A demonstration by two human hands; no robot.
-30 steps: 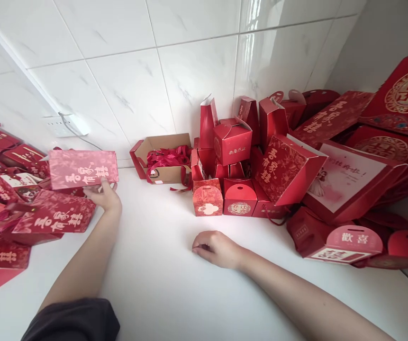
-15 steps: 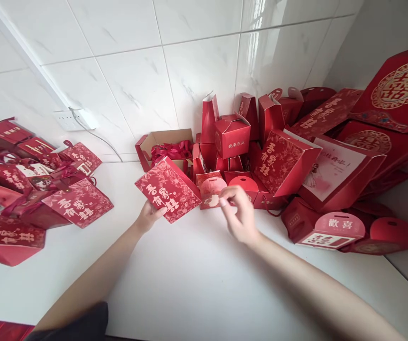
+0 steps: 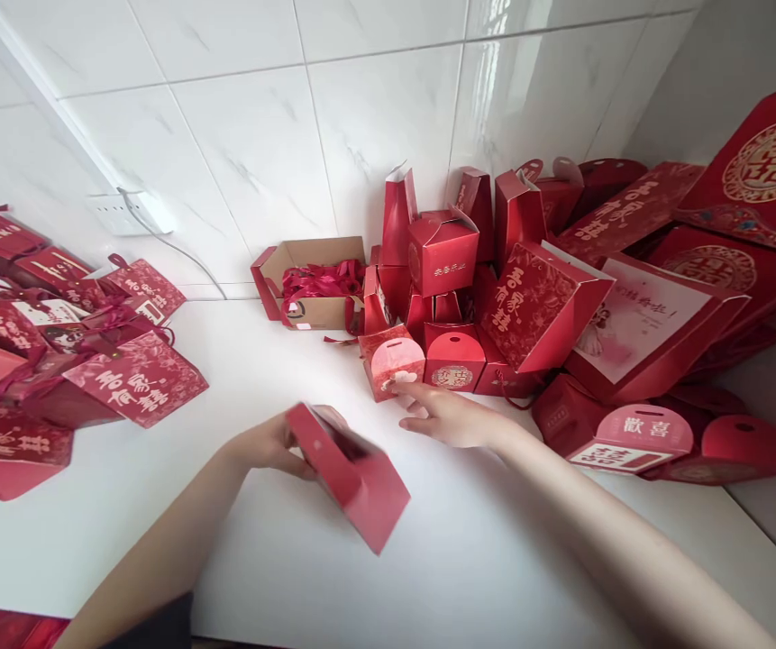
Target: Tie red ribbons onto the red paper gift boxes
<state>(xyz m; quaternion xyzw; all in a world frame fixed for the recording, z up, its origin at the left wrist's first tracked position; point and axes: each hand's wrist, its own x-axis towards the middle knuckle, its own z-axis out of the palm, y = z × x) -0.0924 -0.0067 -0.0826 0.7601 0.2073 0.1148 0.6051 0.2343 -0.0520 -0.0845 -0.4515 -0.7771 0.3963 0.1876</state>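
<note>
Over the white tabletop point(image 3: 482, 559), I see the left hand point(image 3: 267, 443) gripping a tilted red gift box point(image 3: 375, 501); the right hand point(image 3: 453, 416), fingers loosely outstretched, grips nothing. I judge this box handling, next calling for steadiness.

A grey-veined tiled wall point(image 3: 239, 117) (glossy with light toward the right) carries a socket panel point(image 3: 148, 216) and meets a grey side wall point(image 3: 675, 117) above a white tabletop point(image 3: 496, 559).

Left grip point(image 3: 269, 444) curled, right grip point(image 3: 451, 417) outstretched
</note>
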